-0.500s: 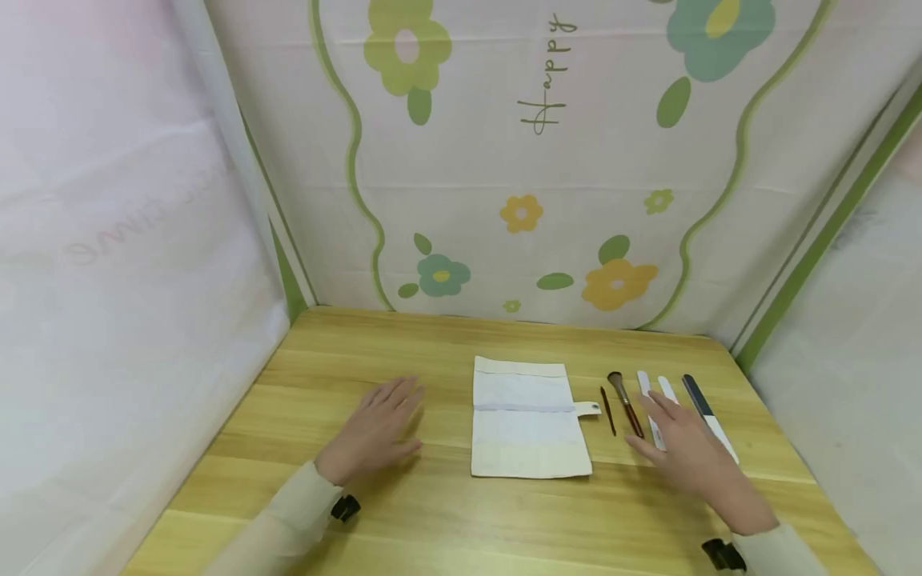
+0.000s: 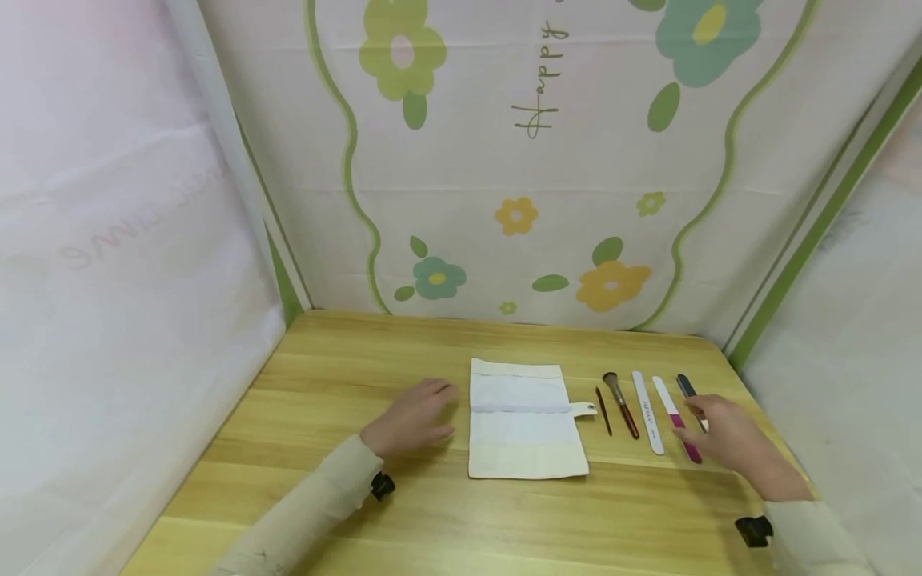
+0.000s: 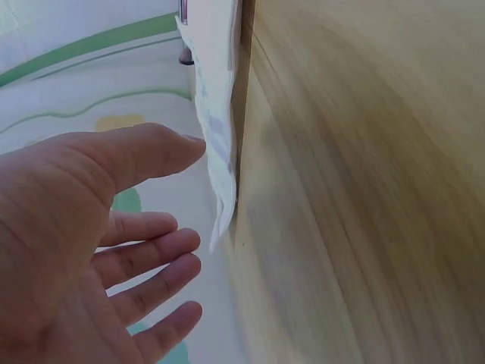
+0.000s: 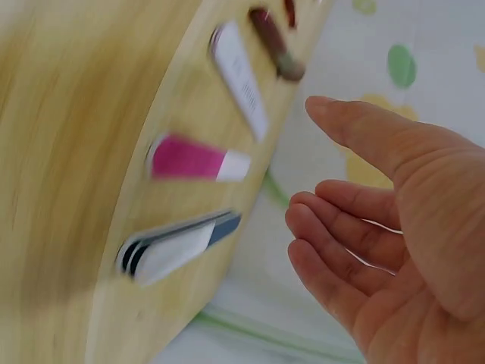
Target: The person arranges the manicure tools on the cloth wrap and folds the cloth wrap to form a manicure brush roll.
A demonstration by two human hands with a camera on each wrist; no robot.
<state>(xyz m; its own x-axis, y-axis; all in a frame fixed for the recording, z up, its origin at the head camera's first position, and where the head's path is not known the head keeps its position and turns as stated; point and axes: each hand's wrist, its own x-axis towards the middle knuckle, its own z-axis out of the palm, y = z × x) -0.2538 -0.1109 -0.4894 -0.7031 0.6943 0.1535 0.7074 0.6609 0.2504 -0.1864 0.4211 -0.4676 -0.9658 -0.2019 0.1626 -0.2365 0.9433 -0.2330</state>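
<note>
An unfolded cream cloth case [image 2: 529, 456] with a snap tab lies flat mid-table. My left hand [image 2: 410, 420] hovers just left of it, holding nothing, with loose, parted fingers in the left wrist view. To the case's right, a thin dark stick [image 2: 603, 412], a makeup brush [image 2: 623, 406], a white nail file [image 2: 647, 414] and a white-and-magenta nail file [image 2: 671, 410] lie in a row. At the row's right end is a black-and-white nail file [image 4: 174, 246]. My right hand [image 2: 738, 440] is above these last two, partly covering them, its fingers relaxed and empty.
The wooden table [image 2: 346, 352] runs back to a flower-printed cloth wall [image 2: 461, 160]. Pale cloth hangs along the left [image 2: 130, 320] and right sides. A small black device [image 2: 754, 531] sits at each wrist.
My left hand has moved right, closer to the cloth case. My right hand has shifted right, uncovering the white nail file and the magenta part of its neighbour.
</note>
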